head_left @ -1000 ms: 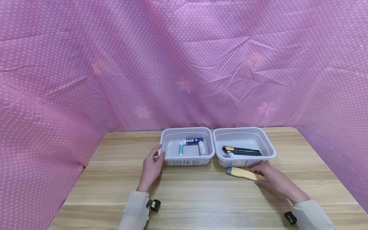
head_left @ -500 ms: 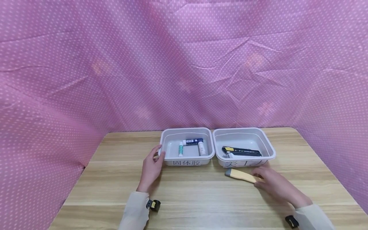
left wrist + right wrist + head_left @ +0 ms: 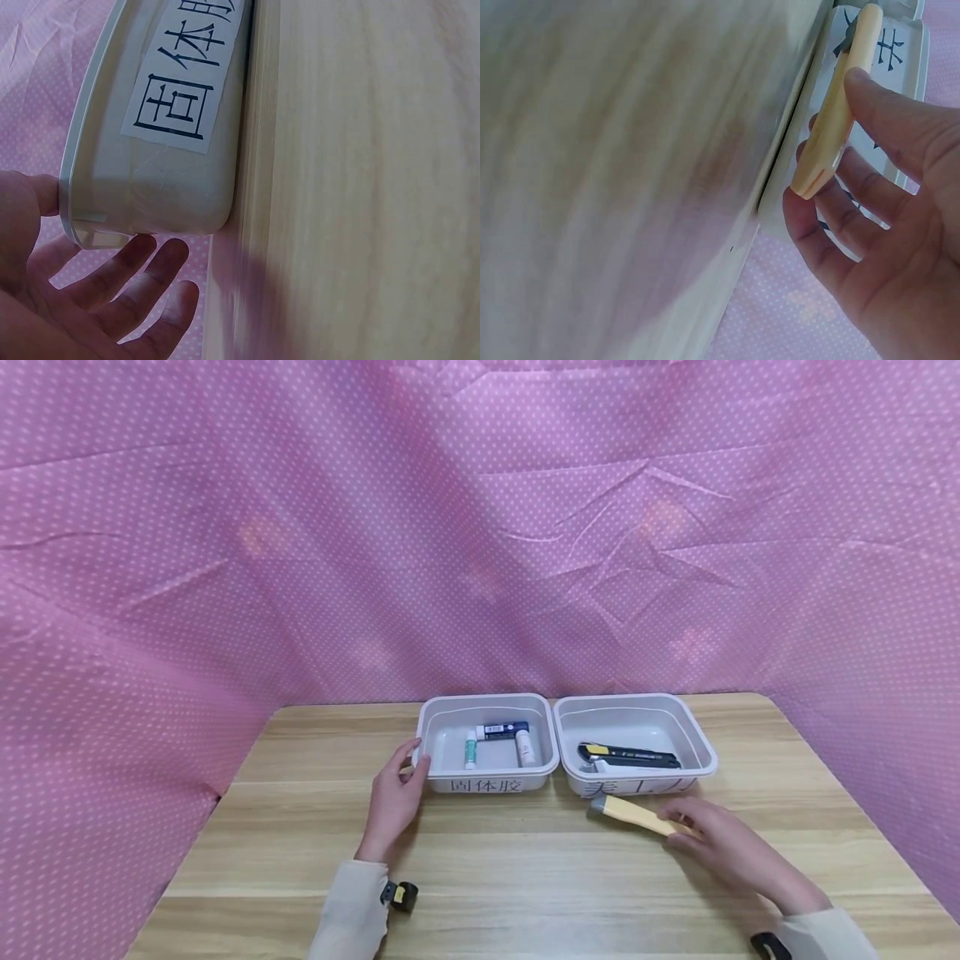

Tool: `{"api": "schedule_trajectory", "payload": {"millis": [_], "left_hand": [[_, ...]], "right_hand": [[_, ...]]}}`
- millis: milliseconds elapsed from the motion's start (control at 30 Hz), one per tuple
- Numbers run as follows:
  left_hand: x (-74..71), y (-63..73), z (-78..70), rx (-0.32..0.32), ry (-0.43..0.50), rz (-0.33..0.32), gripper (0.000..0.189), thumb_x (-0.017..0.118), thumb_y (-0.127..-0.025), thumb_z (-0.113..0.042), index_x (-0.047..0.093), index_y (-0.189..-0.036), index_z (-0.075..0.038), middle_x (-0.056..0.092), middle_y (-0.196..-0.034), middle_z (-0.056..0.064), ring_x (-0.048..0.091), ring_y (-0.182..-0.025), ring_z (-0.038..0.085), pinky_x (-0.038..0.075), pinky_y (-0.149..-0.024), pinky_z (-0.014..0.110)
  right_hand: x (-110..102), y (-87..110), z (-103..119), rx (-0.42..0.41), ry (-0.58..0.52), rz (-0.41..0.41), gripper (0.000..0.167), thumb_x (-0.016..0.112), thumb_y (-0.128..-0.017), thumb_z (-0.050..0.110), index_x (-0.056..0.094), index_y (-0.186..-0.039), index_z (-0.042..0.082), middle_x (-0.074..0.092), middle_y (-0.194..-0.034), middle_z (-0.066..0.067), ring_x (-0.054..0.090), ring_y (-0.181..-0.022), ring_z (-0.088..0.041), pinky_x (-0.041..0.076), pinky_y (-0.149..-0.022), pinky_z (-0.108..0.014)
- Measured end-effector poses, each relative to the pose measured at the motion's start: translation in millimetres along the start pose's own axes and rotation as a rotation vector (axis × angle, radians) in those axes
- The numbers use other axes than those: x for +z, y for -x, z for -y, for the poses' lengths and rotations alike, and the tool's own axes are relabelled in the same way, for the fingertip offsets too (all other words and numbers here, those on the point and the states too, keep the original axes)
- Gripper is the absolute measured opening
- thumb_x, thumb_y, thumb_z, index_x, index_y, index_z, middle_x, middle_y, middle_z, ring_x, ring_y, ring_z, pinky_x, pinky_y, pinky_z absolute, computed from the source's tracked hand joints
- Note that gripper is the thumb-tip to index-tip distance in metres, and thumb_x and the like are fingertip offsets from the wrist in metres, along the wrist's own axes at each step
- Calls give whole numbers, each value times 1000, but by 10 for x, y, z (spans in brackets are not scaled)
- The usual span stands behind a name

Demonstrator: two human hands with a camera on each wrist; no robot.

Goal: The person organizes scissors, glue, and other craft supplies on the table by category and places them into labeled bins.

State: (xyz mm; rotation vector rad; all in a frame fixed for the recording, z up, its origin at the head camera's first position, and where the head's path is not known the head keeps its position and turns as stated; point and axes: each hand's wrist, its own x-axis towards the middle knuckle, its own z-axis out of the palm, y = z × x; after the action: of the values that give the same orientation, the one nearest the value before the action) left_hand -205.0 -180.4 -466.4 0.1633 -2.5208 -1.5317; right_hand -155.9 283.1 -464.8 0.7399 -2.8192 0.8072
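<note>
My right hand [image 3: 716,839] pinches the rear of a yellow utility knife [image 3: 633,814] between thumb and fingers. Its grey tip points left, just in front of the right bin [image 3: 637,787]; in the right wrist view the knife [image 3: 840,112] overlaps that bin's label. Black utility knives [image 3: 633,755] lie inside the right bin. At the left bin [image 3: 486,785], my left hand [image 3: 393,797] touches the front left corner. The left wrist view has its thumb at the rim [image 3: 67,187] and the other fingers [image 3: 169,262] spread loosely beside the wall. Several glue sticks [image 3: 504,730] lie in that bin.
Both light grey bins stand side by side at the back of a wooden table [image 3: 525,885], with paper labels on their fronts. A pink dotted cloth [image 3: 480,527] hangs behind the table and around its sides.
My right hand has shifted slightly right and toward me. The yellow utility knife has turned a little in its fingers and its grey tip sits slightly higher. The left hand has stayed at the bin.
</note>
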Motion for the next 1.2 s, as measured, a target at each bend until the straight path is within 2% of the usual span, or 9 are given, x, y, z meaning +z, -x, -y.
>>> {"api": "schedule_trajectory", "payload": {"millis": [467,833,1033,1200], "left_hand": [[17,-3,38,1,0,4,47,56,-106,-31,51,-150,-16,62,-136,22,70,-109,33,62,-87,42],[7,-14,45,14,3,1,46,56,-106,-30,52,-149,-15,64,-134,22,70,-108,32,62,-87,41],[3,-17,33,5,-6,2,46,56,-106,-31,52,-149,-15,63,-135,22,70,-107,31,61,-86,40],[2,-18,19,3,-4,5,46,56,-106,-31,52,-150,-15,63,-135,23,70,-107,32,62,-86,41]], "right_hand": [[20,142,-1,-14,-63,-119,32,79,-85,6,69,-112,21,67,-98,14,56,-84,4,52,-68,-24],[-14,176,50,-71,-26,-181,37,79,-83,0,68,-112,21,69,-101,11,57,-85,4,52,-66,-23],[-77,164,79,-80,-24,-193,37,78,-84,-1,67,-114,17,69,-100,9,57,-82,4,52,-65,-21],[-117,136,103,-127,-15,-229,40,79,-81,-5,67,-114,14,69,-103,6,57,-85,4,52,-68,-18]]}}
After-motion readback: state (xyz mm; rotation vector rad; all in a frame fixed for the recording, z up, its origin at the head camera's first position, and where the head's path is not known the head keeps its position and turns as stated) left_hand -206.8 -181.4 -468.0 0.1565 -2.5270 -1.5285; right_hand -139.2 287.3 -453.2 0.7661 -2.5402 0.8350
